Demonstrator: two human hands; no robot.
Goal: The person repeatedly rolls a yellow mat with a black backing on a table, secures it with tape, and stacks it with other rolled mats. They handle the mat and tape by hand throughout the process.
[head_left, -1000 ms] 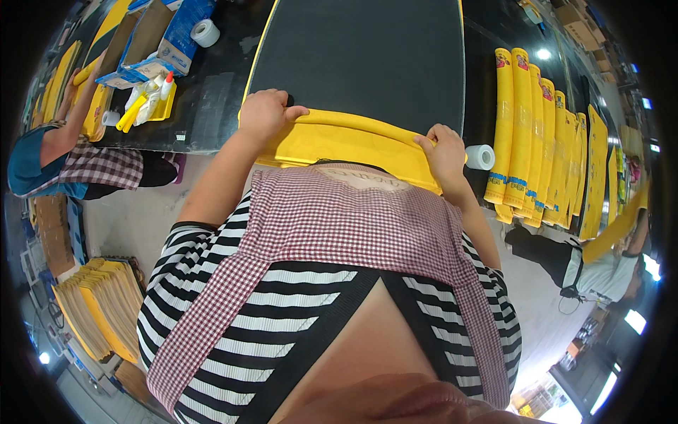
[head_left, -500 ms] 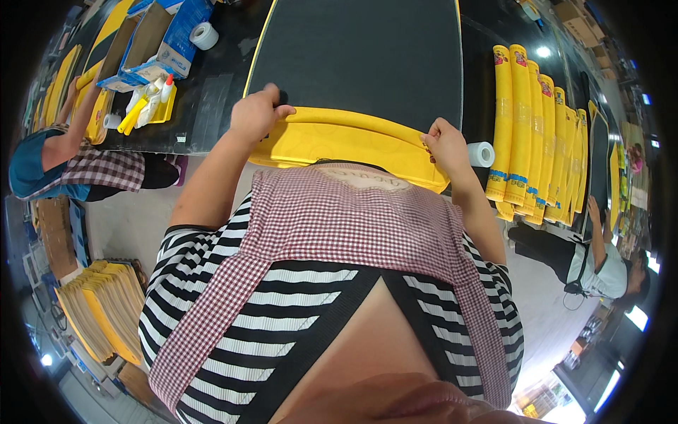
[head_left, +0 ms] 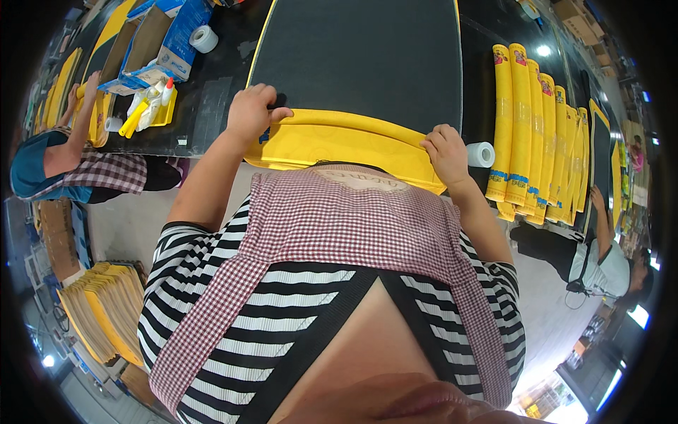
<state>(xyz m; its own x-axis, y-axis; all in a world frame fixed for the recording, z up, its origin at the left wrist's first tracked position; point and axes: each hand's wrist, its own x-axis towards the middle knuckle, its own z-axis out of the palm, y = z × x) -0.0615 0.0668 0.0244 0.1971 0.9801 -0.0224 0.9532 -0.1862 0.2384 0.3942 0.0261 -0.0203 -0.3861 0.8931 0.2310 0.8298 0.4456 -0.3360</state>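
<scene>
A long mat (head_left: 360, 60) lies on the dark worktable, its black side up and thin yellow edges showing. Its near end is turned over into a yellow roll (head_left: 353, 124), and more yellow material hangs toward my apron. My left hand (head_left: 253, 114) is closed around the left end of the roll, thumb along the top. At the right end, my right hand (head_left: 446, 155) grips the roll with curled fingers; its fingertips rest on the top edge.
Right of the mat stand a white tape roll (head_left: 481, 155) and a row of rolled yellow mats (head_left: 519, 127). To the left are a blue carton (head_left: 173, 53), another white roll (head_left: 203, 39) and a yellow tray (head_left: 167, 112) with bottles. Co-workers (head_left: 46, 166) work on both sides.
My right hand has shifted slightly down, its fingers resting flatter over the roll's end. The left hand has moved a little left. The mat looks nearly the same.
</scene>
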